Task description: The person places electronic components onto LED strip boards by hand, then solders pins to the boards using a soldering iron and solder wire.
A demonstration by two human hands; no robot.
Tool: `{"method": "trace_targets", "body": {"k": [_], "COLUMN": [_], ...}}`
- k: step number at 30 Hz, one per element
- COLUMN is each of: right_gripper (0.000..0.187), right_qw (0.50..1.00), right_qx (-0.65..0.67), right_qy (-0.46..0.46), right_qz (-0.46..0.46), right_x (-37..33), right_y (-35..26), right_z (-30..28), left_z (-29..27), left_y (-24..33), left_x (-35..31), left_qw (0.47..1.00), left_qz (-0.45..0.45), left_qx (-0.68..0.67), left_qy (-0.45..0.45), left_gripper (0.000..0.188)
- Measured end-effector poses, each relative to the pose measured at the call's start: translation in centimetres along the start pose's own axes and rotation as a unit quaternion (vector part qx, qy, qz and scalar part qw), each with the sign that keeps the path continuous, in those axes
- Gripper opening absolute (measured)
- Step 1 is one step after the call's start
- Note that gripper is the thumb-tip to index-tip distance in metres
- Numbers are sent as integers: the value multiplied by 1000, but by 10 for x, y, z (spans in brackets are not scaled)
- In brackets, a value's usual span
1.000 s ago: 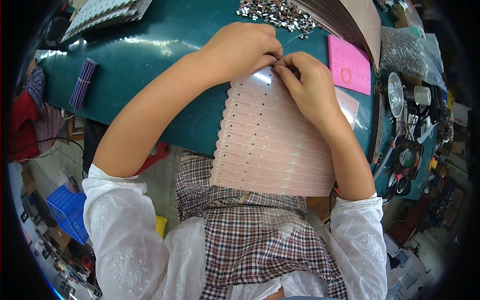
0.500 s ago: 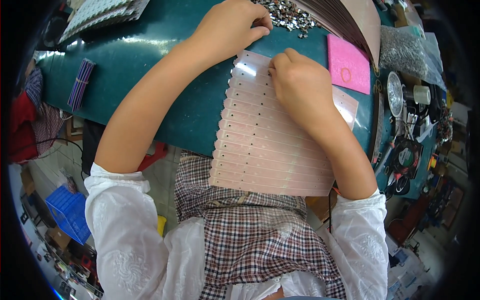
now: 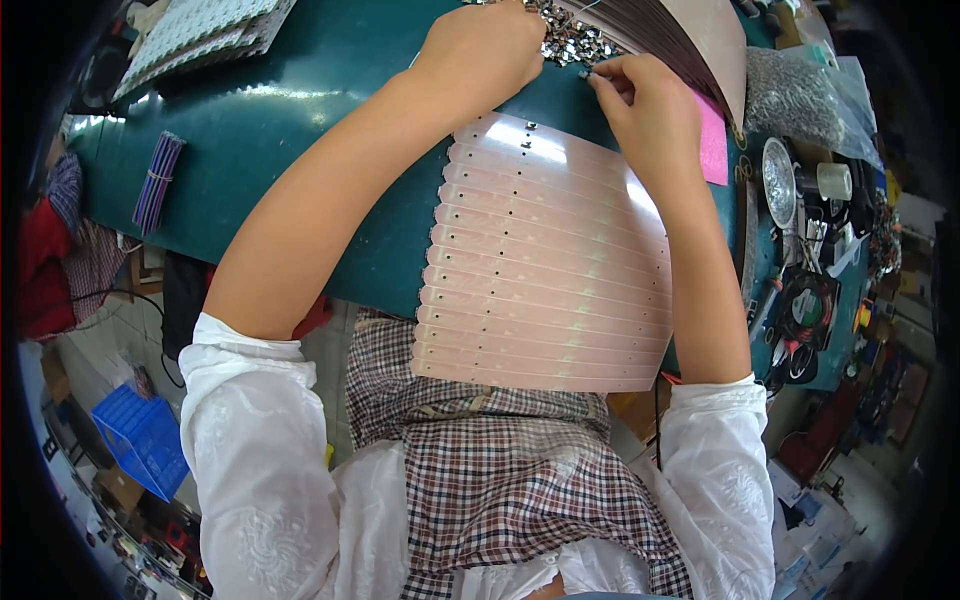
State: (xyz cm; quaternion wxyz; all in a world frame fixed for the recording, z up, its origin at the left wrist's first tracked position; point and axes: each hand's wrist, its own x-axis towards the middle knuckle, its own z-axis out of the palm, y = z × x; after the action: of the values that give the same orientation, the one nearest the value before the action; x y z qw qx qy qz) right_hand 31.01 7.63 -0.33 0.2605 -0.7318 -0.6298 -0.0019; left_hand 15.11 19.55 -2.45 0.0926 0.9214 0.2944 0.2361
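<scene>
At the heap's near edge, the right hand's [image 3: 655, 115] grip has thumb and forefinger drawn together at a small metal piece [image 3: 586, 73] (whether they hold it, I cannot tell); the left hand [image 3: 490, 55] is beside the heap of metal pieces [image 3: 578, 44], its fingertips hidden, grip unclear; nearer, the pink scalloped sheet [image 3: 540, 260] overhangs the green bench [image 3: 250, 170]; a pink pad [image 3: 714, 145] lies past the right wrist.

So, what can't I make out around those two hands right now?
All in the head view:
1. What the left hand holds, if anything: its own back hides the fingertips.
2. Whether the right hand grips the dark bit by its fingertips: too small to tell.
3. Part of the pile of small shiny pieces: behind the left hand.
4. Part of the pink pad: behind the right hand.
</scene>
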Motion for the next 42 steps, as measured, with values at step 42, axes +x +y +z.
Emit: {"method": "trace_targets", "body": {"k": [42], "right_gripper": [14], "right_qw": [929], "right_qx": [322], "right_qy": [-68], "right_qz": [167], "right_x": [-55], "right_y": [-29], "right_z": [-23], "left_z": [-38], "left_y": [15], "left_x": [-66], "left_qw": [952], "left_qz": [4], "left_qx": [-280], "left_qy": [-125], "left_gripper": [12]}}
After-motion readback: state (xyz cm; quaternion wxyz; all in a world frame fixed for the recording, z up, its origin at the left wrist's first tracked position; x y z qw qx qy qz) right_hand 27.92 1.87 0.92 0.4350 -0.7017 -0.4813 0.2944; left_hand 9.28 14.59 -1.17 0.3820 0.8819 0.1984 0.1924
